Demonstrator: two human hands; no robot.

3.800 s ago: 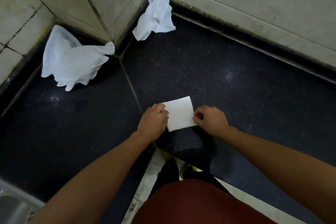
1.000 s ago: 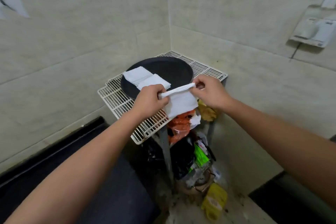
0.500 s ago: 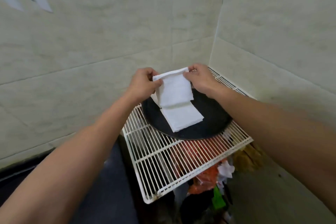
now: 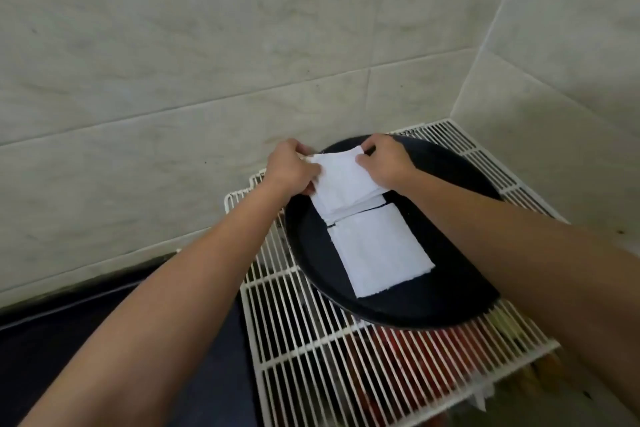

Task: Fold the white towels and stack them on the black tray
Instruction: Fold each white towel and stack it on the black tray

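Sitting on wire rack point(image 4: 311, 357), tiled corner point(image 4: 479, 45): blk tray point(image 4: 433, 305); prob. bags point(image 4: 398, 343) below.

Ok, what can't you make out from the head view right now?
Head view only:
What lies beneath the held towel: it, the left hand and right hand cover the far part of the black tray.
Tray's right rim: behind the right forearm.
Things under the wire rack: only red and dark blurs between bars.
Layers in the flat towel: too fine.
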